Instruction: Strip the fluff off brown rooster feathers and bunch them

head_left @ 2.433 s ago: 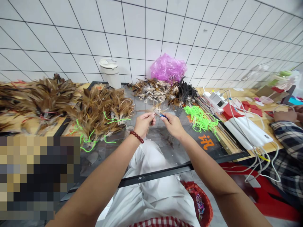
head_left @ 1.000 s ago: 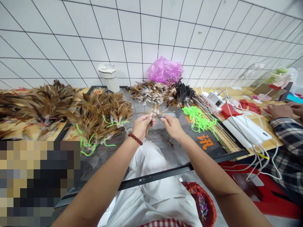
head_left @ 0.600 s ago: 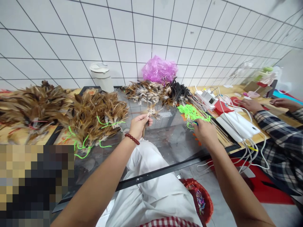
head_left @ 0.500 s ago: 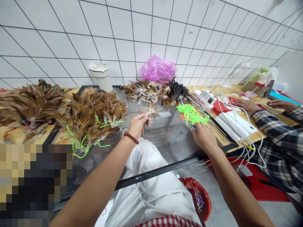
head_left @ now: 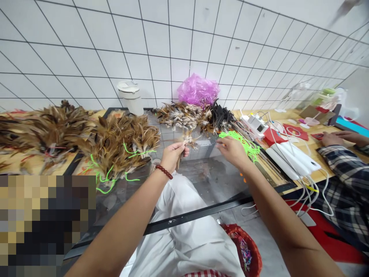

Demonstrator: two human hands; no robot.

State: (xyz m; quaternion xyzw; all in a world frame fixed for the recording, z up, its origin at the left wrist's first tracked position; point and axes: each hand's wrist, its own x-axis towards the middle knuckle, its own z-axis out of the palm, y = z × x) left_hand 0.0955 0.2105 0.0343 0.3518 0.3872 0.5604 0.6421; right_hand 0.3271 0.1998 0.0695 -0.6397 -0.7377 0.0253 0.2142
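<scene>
My left hand (head_left: 174, 154), with a red bead bracelet at the wrist, pinches a small bunch of brown and whitish feathers (head_left: 189, 139) above the glass tabletop (head_left: 201, 173). To its right, my right hand (head_left: 233, 151) is closed with its fingertips together, facing the feathers but apart from them. Whatever those fingers may hold is too small to make out. A heap of bright green cords (head_left: 250, 148) lies just behind and to the right of that hand. Beyond my hands rest a pile of mottled feathers (head_left: 183, 115) and some black feathers (head_left: 221, 115).
Large brown feather piles (head_left: 118, 142) with green cords fill the left. A white lidded cup (head_left: 131, 98) and a pink plastic bag (head_left: 198, 90) stand by the tiled wall. White power strips (head_left: 294, 159) with cables lie right, near another person's plaid sleeve (head_left: 337, 165). A red basket (head_left: 255, 246) sits below.
My right hand has moved left from the edge of the green cords toward the feathers. My left hand keeps its hold on them. The view has shifted slightly, and the other person's hands have moved.
</scene>
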